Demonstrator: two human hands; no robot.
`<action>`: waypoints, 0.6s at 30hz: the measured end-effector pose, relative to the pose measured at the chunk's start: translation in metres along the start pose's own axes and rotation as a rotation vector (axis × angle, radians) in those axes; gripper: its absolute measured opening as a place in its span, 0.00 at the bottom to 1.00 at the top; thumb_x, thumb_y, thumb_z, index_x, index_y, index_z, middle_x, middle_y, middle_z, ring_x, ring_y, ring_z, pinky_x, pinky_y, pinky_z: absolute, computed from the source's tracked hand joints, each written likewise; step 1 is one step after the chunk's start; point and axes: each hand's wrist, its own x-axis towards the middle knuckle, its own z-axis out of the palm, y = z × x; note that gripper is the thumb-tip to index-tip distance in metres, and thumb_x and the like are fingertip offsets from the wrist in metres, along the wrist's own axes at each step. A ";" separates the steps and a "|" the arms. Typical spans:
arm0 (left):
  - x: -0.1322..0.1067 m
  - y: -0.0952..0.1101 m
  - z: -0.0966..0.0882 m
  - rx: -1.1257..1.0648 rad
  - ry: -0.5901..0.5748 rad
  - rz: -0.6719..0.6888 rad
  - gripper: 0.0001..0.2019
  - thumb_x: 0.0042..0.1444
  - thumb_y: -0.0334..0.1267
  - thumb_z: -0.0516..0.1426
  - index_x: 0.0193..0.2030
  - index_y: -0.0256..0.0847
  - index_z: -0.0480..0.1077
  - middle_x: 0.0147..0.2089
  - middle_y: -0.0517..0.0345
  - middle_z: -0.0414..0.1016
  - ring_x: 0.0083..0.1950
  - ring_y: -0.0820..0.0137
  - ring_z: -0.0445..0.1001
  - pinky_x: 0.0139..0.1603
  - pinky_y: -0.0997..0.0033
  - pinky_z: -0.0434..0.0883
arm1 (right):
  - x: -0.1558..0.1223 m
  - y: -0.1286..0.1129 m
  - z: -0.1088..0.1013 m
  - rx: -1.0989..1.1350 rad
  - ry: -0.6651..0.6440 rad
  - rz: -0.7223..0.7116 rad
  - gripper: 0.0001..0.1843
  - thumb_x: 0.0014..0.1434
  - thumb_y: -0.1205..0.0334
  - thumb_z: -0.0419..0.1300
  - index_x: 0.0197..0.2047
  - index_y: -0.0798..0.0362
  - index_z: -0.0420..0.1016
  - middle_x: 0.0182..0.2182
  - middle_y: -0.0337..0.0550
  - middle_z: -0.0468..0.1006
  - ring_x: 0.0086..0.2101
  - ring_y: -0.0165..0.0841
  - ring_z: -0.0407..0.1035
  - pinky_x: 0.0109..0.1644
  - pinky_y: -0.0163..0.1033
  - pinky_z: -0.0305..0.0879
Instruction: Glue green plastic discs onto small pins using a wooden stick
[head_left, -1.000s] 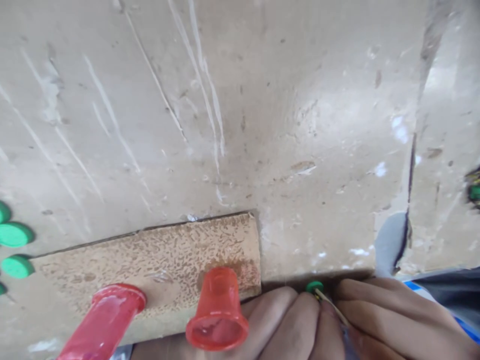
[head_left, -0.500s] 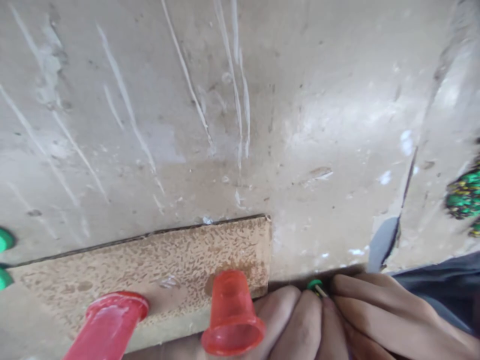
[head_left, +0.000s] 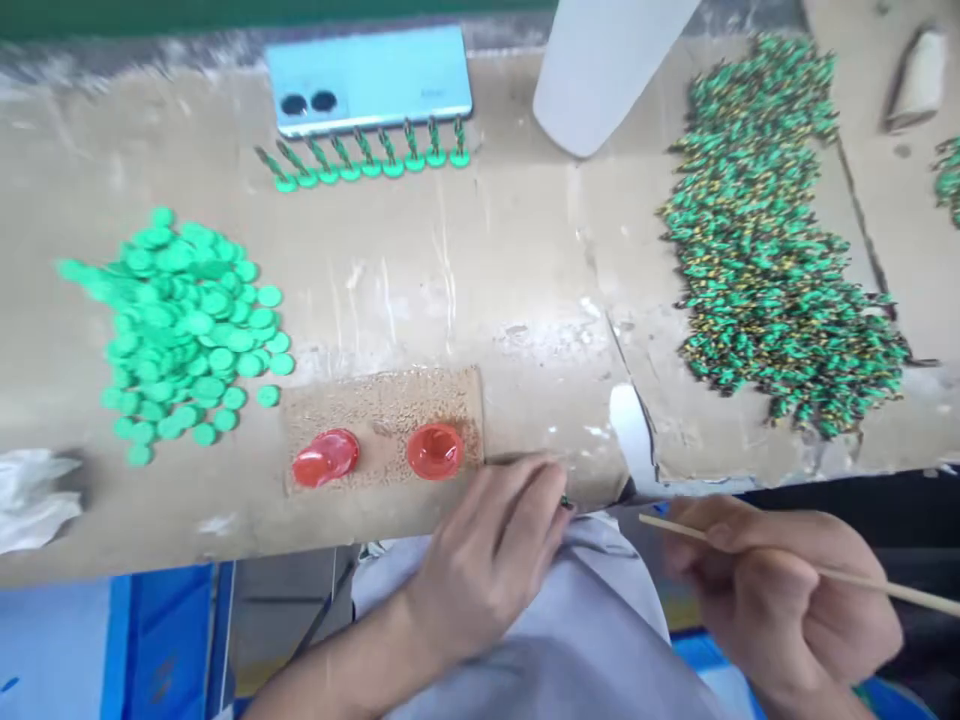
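The left hand is at the near edge of the surface, its back to the camera. Its fingers are drawn together at the tips, pinching a small green piece; only a dark sliver of this shows beyond them, so its shape and exactly how it is gripped cannot be made out. The right hand, slightly blurred, is nearby, off the edge, with its fingers closed around a thin wooden stick. The stick's tip points toward the left hand, apart from it; part of the shaft is hidden by the fingers, and the far end runs out of the picture on the right.

Two red cups stand on a speckled cardboard piece just beyond the left hand; what they contain is hard to tell. To the left lies a heap of green discs, the lower ones covered by those on top. Nine small figures on green bases line up along a light blue phone, too small to read in detail. On the right, a dense pile of green, black and yellow pieces blurs together. A white object at the top and crumpled white paper at the left are both cut off.
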 end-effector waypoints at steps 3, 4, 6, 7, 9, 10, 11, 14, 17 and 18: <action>-0.001 0.004 0.005 0.052 0.005 0.002 0.18 0.68 0.30 0.62 0.62 0.29 0.69 0.47 0.45 0.84 0.47 0.61 0.83 0.49 0.62 0.83 | -0.020 0.008 -0.002 0.178 0.179 -0.038 0.11 0.76 0.59 0.55 0.40 0.50 0.74 0.19 0.34 0.69 0.18 0.30 0.65 0.19 0.34 0.62; 0.000 0.006 0.006 0.041 0.016 -0.023 0.16 0.69 0.30 0.61 0.61 0.32 0.69 0.46 0.47 0.84 0.46 0.63 0.82 0.48 0.63 0.83 | -0.024 0.011 -0.002 0.221 0.222 -0.052 0.10 0.75 0.60 0.56 0.41 0.51 0.76 0.18 0.34 0.68 0.18 0.30 0.66 0.18 0.34 0.61; 0.002 0.009 0.009 0.010 0.033 -0.078 0.13 0.70 0.29 0.60 0.59 0.37 0.70 0.44 0.51 0.83 0.43 0.64 0.80 0.46 0.65 0.82 | -0.028 0.017 -0.002 0.295 0.291 -0.076 0.09 0.74 0.61 0.58 0.42 0.52 0.78 0.18 0.34 0.68 0.18 0.30 0.67 0.17 0.34 0.61; 0.003 0.010 0.010 0.007 0.036 -0.092 0.12 0.69 0.28 0.60 0.58 0.38 0.70 0.43 0.52 0.83 0.43 0.65 0.80 0.46 0.65 0.82 | -0.028 0.019 -0.002 0.323 0.301 -0.089 0.09 0.74 0.62 0.58 0.42 0.52 0.78 0.18 0.34 0.69 0.19 0.31 0.68 0.17 0.34 0.61; 0.005 0.012 0.011 0.021 0.034 -0.097 0.13 0.68 0.26 0.60 0.58 0.39 0.70 0.42 0.53 0.82 0.41 0.65 0.79 0.44 0.66 0.81 | -0.023 0.022 -0.002 0.356 0.322 -0.144 0.08 0.73 0.63 0.59 0.42 0.53 0.79 0.19 0.36 0.70 0.19 0.31 0.69 0.17 0.34 0.62; 0.005 0.013 0.011 0.030 0.037 -0.090 0.14 0.67 0.25 0.60 0.57 0.39 0.70 0.41 0.54 0.81 0.41 0.65 0.78 0.42 0.66 0.81 | -0.019 0.023 -0.002 0.353 0.327 -0.171 0.07 0.73 0.63 0.59 0.42 0.53 0.78 0.20 0.36 0.71 0.19 0.31 0.69 0.18 0.34 0.62; 0.006 0.014 0.011 0.036 0.040 -0.080 0.14 0.67 0.24 0.59 0.57 0.39 0.70 0.40 0.54 0.81 0.40 0.65 0.78 0.41 0.67 0.81 | -0.014 0.024 -0.002 0.341 0.332 -0.192 0.07 0.73 0.63 0.59 0.42 0.53 0.78 0.20 0.36 0.71 0.19 0.31 0.69 0.18 0.34 0.63; 0.005 0.014 0.012 0.035 0.045 -0.056 0.13 0.67 0.24 0.60 0.56 0.38 0.70 0.41 0.54 0.81 0.42 0.64 0.78 0.43 0.65 0.81 | 0.005 0.029 0.001 0.312 0.339 -0.218 0.07 0.73 0.62 0.59 0.41 0.53 0.76 0.23 0.36 0.73 0.19 0.29 0.68 0.18 0.34 0.62; 0.001 0.011 0.012 -0.022 0.041 -0.065 0.10 0.67 0.29 0.63 0.53 0.38 0.73 0.47 0.50 0.82 0.47 0.63 0.80 0.48 0.63 0.81 | 0.022 0.034 0.006 0.336 0.348 -0.188 0.09 0.74 0.59 0.58 0.40 0.52 0.74 0.22 0.34 0.73 0.17 0.27 0.66 0.18 0.32 0.61; -0.001 0.010 0.012 -0.051 0.042 -0.069 0.07 0.67 0.30 0.63 0.51 0.39 0.75 0.48 0.50 0.82 0.48 0.63 0.81 0.49 0.63 0.81 | 0.025 0.035 0.007 0.343 0.344 -0.170 0.10 0.74 0.58 0.59 0.40 0.52 0.73 0.21 0.33 0.73 0.17 0.26 0.65 0.18 0.32 0.60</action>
